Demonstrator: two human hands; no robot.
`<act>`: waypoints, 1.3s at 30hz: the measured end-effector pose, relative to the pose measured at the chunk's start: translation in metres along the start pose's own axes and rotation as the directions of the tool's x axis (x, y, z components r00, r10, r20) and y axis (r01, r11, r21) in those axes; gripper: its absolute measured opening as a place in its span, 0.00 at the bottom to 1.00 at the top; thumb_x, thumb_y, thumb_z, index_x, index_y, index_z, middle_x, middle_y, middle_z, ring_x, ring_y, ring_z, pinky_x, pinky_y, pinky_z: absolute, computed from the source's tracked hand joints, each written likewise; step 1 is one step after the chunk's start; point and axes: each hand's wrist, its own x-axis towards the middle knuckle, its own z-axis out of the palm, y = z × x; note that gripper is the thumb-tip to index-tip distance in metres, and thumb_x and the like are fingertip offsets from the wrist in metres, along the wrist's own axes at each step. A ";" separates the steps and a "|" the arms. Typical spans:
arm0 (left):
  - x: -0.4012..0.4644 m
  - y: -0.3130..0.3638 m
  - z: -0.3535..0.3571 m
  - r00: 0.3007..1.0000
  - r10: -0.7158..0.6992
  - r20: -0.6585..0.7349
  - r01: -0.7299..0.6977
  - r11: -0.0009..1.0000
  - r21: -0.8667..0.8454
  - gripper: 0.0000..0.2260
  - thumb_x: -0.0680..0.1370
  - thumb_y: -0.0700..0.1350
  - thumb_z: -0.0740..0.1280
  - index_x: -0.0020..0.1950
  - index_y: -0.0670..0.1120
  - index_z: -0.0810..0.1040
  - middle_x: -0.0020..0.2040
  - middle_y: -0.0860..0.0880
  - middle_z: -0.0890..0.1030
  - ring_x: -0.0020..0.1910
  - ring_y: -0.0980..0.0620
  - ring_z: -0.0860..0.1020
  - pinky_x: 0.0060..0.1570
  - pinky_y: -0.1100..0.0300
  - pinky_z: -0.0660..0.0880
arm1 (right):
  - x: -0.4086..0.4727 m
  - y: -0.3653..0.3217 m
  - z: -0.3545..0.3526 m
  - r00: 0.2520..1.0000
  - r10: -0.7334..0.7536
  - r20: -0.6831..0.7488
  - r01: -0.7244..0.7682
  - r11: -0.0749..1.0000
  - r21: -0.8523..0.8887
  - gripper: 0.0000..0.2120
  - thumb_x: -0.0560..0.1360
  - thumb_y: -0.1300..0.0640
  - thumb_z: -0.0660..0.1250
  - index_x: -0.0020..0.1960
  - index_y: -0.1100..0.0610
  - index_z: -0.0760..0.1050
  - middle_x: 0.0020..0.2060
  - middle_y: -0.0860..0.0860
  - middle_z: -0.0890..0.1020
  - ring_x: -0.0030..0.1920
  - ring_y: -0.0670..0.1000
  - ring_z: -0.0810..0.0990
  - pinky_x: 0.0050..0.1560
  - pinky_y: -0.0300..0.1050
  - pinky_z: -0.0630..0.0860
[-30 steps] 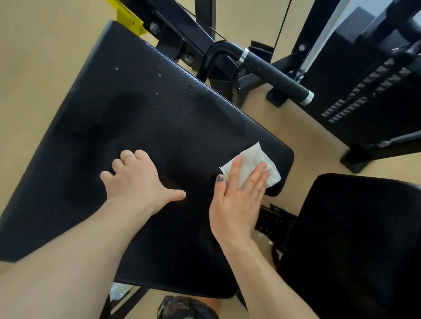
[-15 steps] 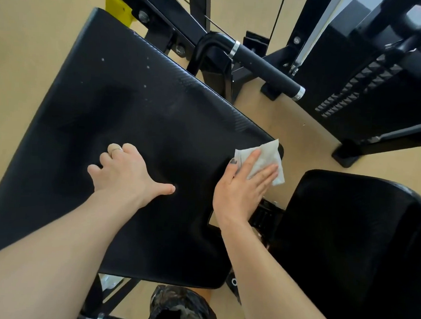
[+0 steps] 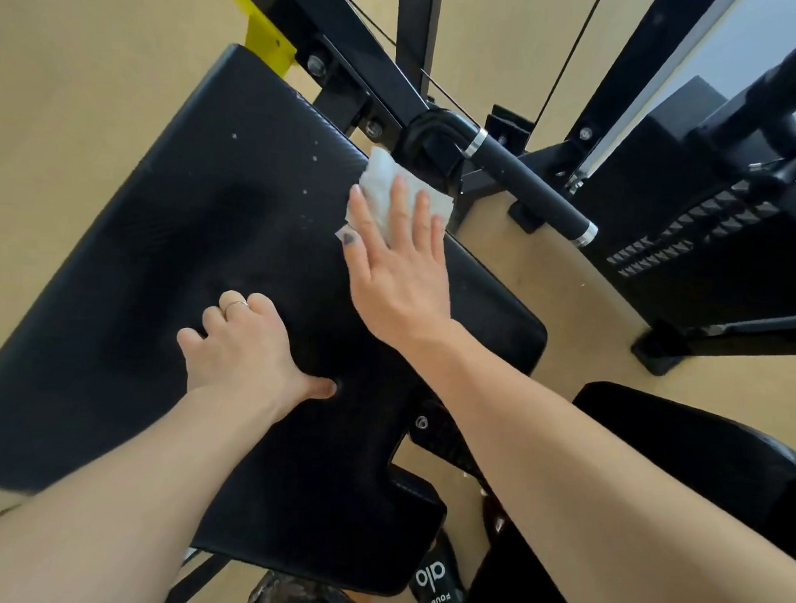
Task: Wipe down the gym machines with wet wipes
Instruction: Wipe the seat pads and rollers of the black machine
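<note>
A large black padded bench pad (image 3: 195, 263) of a gym machine fills the middle of the view. My right hand (image 3: 398, 264) lies flat with straight fingers on a crumpled white wet wipe (image 3: 384, 185), pressing it onto the pad's far right edge, close to the machine's handle joint. My left hand (image 3: 246, 344) rests on the middle of the pad, thumb spread out, fingers bent at the knuckles, a thin ring on one finger; it holds nothing. A few small white specks dot the pad beyond the wipe.
A black handle bar (image 3: 526, 188) with chrome end rings juts out right of the wipe. Black frame tubes and a yellow bracket (image 3: 267, 41) run behind the pad. A second black seat pad (image 3: 700, 478) lies at lower right; a weight stack (image 3: 695, 234) stands at right. Tan floor surrounds everything.
My right hand has slid the wipe from the pad's near right corner up along the right edge to the far side by the handle joint. My left hand has stayed on the pad.
</note>
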 end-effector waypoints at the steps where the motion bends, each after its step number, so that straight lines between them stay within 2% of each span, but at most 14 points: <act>1: 0.000 0.000 0.000 1.000 0.001 0.000 -0.001 1.000 0.002 0.52 0.51 0.80 0.70 0.61 0.44 0.67 0.60 0.46 0.71 0.60 0.46 0.73 0.55 0.50 0.70 | -0.005 0.013 -0.003 0.999 -0.035 0.003 0.036 0.999 -0.027 0.27 0.86 0.41 0.39 0.83 0.42 0.43 0.83 0.49 0.37 0.81 0.53 0.31 0.80 0.54 0.34; 6: -0.001 -0.001 0.000 1.000 0.008 -0.013 -0.007 1.000 0.028 0.47 0.54 0.80 0.69 0.56 0.46 0.65 0.58 0.48 0.70 0.55 0.48 0.72 0.52 0.53 0.69 | -0.062 0.055 -0.005 0.993 0.110 0.038 -0.108 0.993 -0.056 0.26 0.86 0.44 0.38 0.81 0.43 0.36 0.81 0.43 0.34 0.79 0.45 0.28 0.81 0.51 0.37; 10: -0.002 -0.001 0.000 0.999 0.008 -0.032 -0.008 1.000 0.002 0.45 0.54 0.79 0.70 0.50 0.46 0.59 0.58 0.48 0.70 0.53 0.49 0.71 0.53 0.52 0.69 | -0.052 0.039 -0.002 0.988 0.156 0.018 -0.155 0.987 -0.050 0.27 0.86 0.45 0.40 0.83 0.48 0.38 0.81 0.45 0.33 0.79 0.48 0.28 0.81 0.52 0.35; 12: -0.002 -0.001 0.001 0.999 0.001 -0.041 -0.001 1.000 -0.005 0.45 0.54 0.79 0.71 0.53 0.47 0.63 0.57 0.48 0.71 0.53 0.49 0.71 0.53 0.52 0.69 | -0.026 0.018 -0.003 0.999 0.047 0.017 -0.046 0.997 -0.054 0.28 0.86 0.45 0.40 0.83 0.48 0.39 0.82 0.46 0.36 0.80 0.49 0.29 0.81 0.52 0.34; 15: 0.000 -0.001 0.001 0.999 -0.013 -0.037 0.013 1.000 -0.002 0.47 0.56 0.78 0.71 0.60 0.46 0.66 0.58 0.48 0.71 0.56 0.48 0.72 0.56 0.50 0.69 | 0.023 -0.026 -0.004 0.968 -0.239 0.072 0.246 0.963 -0.112 0.29 0.85 0.43 0.40 0.84 0.49 0.44 0.83 0.48 0.42 0.82 0.52 0.34 0.81 0.54 0.36; 18: -0.001 -0.001 0.002 0.999 -0.018 -0.036 0.018 1.000 0.003 0.47 0.57 0.78 0.70 0.61 0.46 0.66 0.60 0.47 0.71 0.57 0.48 0.72 0.56 0.50 0.69 | 0.042 -0.045 -0.005 0.856 -0.481 0.188 0.513 0.834 -0.202 0.30 0.84 0.43 0.38 0.84 0.50 0.48 0.84 0.48 0.46 0.82 0.53 0.38 0.81 0.57 0.40; 20: -0.001 -0.001 0.003 0.999 -0.017 -0.033 0.017 1.000 -0.002 0.48 0.57 0.78 0.70 0.63 0.46 0.65 0.61 0.47 0.70 0.57 0.48 0.71 0.55 0.51 0.68 | 0.028 -0.027 -0.009 0.746 -0.593 0.304 0.660 0.719 -0.218 0.28 0.85 0.44 0.41 0.84 0.50 0.51 0.83 0.47 0.48 0.83 0.53 0.39 0.82 0.56 0.41; 22: -0.001 -0.001 0.002 0.999 -0.012 -0.036 0.011 1.000 -0.015 0.49 0.56 0.78 0.71 0.64 0.46 0.66 0.60 0.47 0.70 0.56 0.49 0.71 0.54 0.52 0.67 | 0.009 0.000 -0.014 0.638 -0.656 0.404 0.762 0.612 -0.211 0.26 0.86 0.46 0.44 0.83 0.50 0.54 0.83 0.46 0.47 0.83 0.52 0.39 0.82 0.56 0.43; 24: -0.001 -0.002 0.001 1.000 -0.005 -0.027 0.004 1.000 -0.031 0.49 0.56 0.78 0.71 0.63 0.46 0.66 0.59 0.48 0.70 0.55 0.49 0.71 0.53 0.52 0.66 | 0.002 0.020 -0.021 0.599 -0.663 0.449 0.789 0.584 -0.191 0.25 0.87 0.48 0.45 0.83 0.50 0.57 0.83 0.45 0.47 0.83 0.51 0.39 0.82 0.56 0.45; 29: -0.001 -0.004 0.002 1.000 0.015 -0.023 -0.016 0.999 -0.048 0.46 0.59 0.76 0.71 0.63 0.46 0.66 0.58 0.47 0.70 0.54 0.48 0.71 0.55 0.51 0.67 | 0.048 -0.036 -0.018 0.607 -0.681 0.409 0.789 0.580 -0.205 0.28 0.85 0.47 0.39 0.83 0.51 0.55 0.83 0.46 0.48 0.83 0.50 0.40 0.82 0.52 0.42; 32: 0.000 -0.006 0.004 1.000 0.027 -0.016 -0.028 0.998 -0.057 0.47 0.60 0.76 0.71 0.65 0.44 0.64 0.63 0.45 0.70 0.56 0.47 0.71 0.58 0.49 0.68 | 0.074 -0.094 0.001 0.623 -0.696 0.357 0.782 0.564 -0.267 0.31 0.83 0.47 0.34 0.84 0.51 0.51 0.84 0.48 0.47 0.83 0.52 0.41 0.81 0.53 0.40; 36: -0.001 -0.006 0.004 0.999 0.034 -0.030 -0.036 0.997 -0.069 0.44 0.60 0.76 0.69 0.62 0.45 0.65 0.60 0.47 0.69 0.53 0.48 0.70 0.56 0.50 0.67 | 0.087 -0.092 -0.001 0.568 -0.739 0.361 0.822 0.491 -0.288 0.30 0.83 0.48 0.37 0.83 0.52 0.53 0.83 0.48 0.50 0.83 0.52 0.44 0.82 0.52 0.44; 37: -0.002 -0.007 0.004 0.999 0.035 -0.033 -0.037 0.997 -0.068 0.44 0.60 0.77 0.69 0.61 0.45 0.66 0.58 0.47 0.69 0.51 0.48 0.70 0.54 0.51 0.68 | 0.093 -0.080 -0.009 0.593 -0.738 0.322 0.804 0.523 -0.282 0.30 0.83 0.48 0.39 0.83 0.52 0.56 0.83 0.49 0.53 0.83 0.52 0.47 0.82 0.52 0.46; 39: -0.003 -0.008 0.003 0.998 0.033 -0.044 -0.036 0.998 -0.058 0.44 0.60 0.77 0.68 0.61 0.46 0.67 0.55 0.48 0.69 0.49 0.49 0.69 0.53 0.51 0.68 | 0.106 -0.056 -0.025 0.708 -0.678 0.198 0.703 0.653 -0.282 0.29 0.84 0.49 0.42 0.82 0.54 0.59 0.83 0.49 0.55 0.83 0.52 0.49 0.82 0.52 0.48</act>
